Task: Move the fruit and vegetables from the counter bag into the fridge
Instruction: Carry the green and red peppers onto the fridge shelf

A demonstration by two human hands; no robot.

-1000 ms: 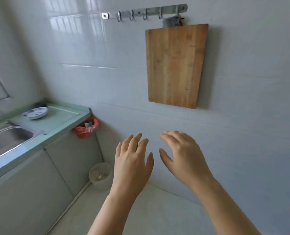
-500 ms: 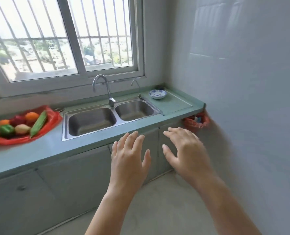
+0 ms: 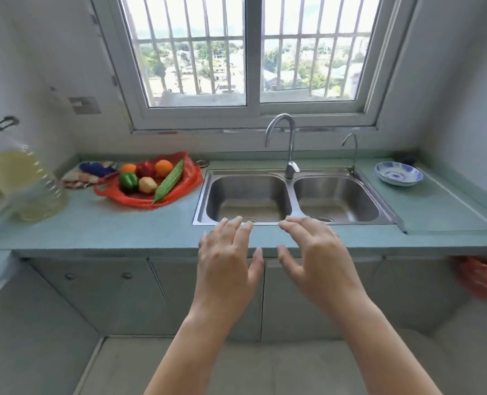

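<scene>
Bare forearms (image 3: 196,346) lead to the bare left grip (image 3: 226,266) and right grip (image 3: 319,263), nails (image 3: 281,247) short.

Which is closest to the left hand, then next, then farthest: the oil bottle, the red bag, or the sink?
1. The sink, just ahead of the left hand.
2. The red bag, farther left on the counter.
3. The oil bottle, at the far left end.

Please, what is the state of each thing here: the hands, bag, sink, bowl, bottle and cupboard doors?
Left hand: open, holding nothing.
Right hand: open, holding nothing.
Red bag: open, produce inside.
Sink: both basins empty.
Blue-and-white bowl: upright, empty.
Oil bottle: upright, partly full.
Cupboard doors: shut.
</scene>
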